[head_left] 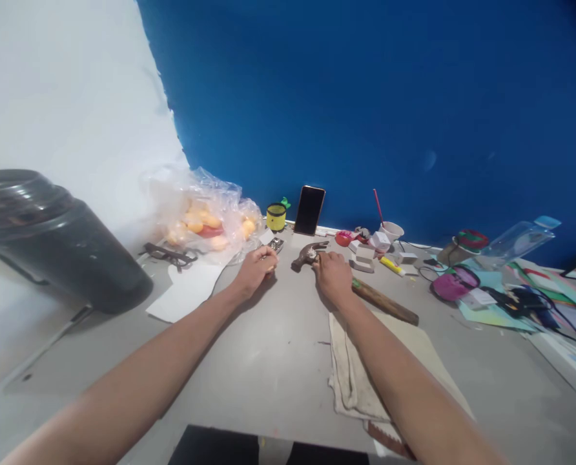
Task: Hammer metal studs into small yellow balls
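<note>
My right hand [334, 276] lies closed over the neck of a claw hammer, just behind its rusty head [307, 255]; the wooden handle [385, 302] runs out to the right over a folded beige cloth [353, 374]. My left hand [256, 268] rests curled on the grey tabletop [268, 349], its fingertips pinched beside a small metallic object [276, 244]. What, if anything, the left fingers hold is too small to make out.
A dark round container [50, 239] stands at left. A clear plastic bag of orange fruit [205, 219], a yellow cup [276, 216], an upright phone [310, 210], white boxes [365, 253], a paper cup [391, 230] and cluttered papers and cables [511, 294] line the blue wall.
</note>
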`<state>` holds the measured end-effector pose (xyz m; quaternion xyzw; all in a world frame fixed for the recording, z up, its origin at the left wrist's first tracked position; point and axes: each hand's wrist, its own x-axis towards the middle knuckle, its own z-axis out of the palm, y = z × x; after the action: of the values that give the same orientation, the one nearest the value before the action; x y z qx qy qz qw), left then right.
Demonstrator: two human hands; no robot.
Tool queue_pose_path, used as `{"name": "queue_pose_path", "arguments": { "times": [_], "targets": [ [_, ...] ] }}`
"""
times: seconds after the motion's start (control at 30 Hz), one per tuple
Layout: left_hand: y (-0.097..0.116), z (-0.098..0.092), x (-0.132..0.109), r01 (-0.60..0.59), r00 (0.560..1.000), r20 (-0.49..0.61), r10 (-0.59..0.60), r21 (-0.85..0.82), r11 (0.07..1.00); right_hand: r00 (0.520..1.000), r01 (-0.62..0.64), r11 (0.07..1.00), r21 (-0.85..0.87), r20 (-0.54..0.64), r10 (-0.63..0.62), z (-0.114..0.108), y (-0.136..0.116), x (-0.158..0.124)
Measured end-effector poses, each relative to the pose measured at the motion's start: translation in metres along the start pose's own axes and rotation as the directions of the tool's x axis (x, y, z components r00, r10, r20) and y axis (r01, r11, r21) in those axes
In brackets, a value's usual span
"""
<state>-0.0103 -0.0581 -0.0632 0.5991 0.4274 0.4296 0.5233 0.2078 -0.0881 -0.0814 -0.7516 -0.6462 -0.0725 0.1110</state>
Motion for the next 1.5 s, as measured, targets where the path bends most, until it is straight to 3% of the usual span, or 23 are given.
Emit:
{"name": "queue_pose_path", "arguments": {
  "times": [0.1, 0.2, 0.3, 0.4, 0.5, 0.67, 0.97, 1.5],
  "targets": [
    [-0.002, -0.005, 0.006, -0.013, 0.992, -0.120, 0.031, 0.155, 0.988, 1.000, -0.019, 1.000, 0.001, 0.006, 0.019, 0.002, -0.001, 0.000],
    [0.002, -0.012, 0.016, -0.082, 0.976, -0.151, 0.157, 0.417, 0.905, 1.000, -0.026, 1.000, 0.017, -0.007, 0.027, 0.004, -0.002, -0.001],
    [0.012, -0.017, 0.031, -0.131, 0.967, -0.054, 0.251, 0.735, 0.666, 1.000, -0.018, 0.999, 0.046, -0.019, 0.019, 0.004, -0.005, -0.002],
    [0.026, -0.017, 0.048, -0.102, 0.986, 0.053, 0.157, 0.940, 0.325, 1.000, -0.005, 0.998, 0.067, -0.014, 0.006, 0.002, -0.006, 0.000],
    [0.037, -0.012, 0.063, -0.072, 0.997, 0.064, 0.054, 0.982, 0.174, 1.000, 0.008, 0.997, 0.083, 0.004, -0.008, 0.000, -0.007, 0.001],
    [0.043, -0.003, 0.076, -0.076, 0.997, 0.077, -0.008, 0.990, 0.116, 0.999, 0.022, 0.994, 0.108, 0.022, -0.025, -0.004, -0.006, 0.001],
    [0.049, 0.005, 0.067, -0.113, 0.994, 0.113, -0.006, 0.993, 0.028, 0.999, 0.036, 0.991, 0.127, 0.014, -0.039, 0.003, -0.005, 0.004],
    [0.038, -0.002, 0.083, -0.231, 0.973, 0.231, -0.020, 0.973, -0.011, 0.999, 0.025, 0.992, 0.122, 0.026, -0.029, 0.002, -0.006, 0.005]
  ]
}}
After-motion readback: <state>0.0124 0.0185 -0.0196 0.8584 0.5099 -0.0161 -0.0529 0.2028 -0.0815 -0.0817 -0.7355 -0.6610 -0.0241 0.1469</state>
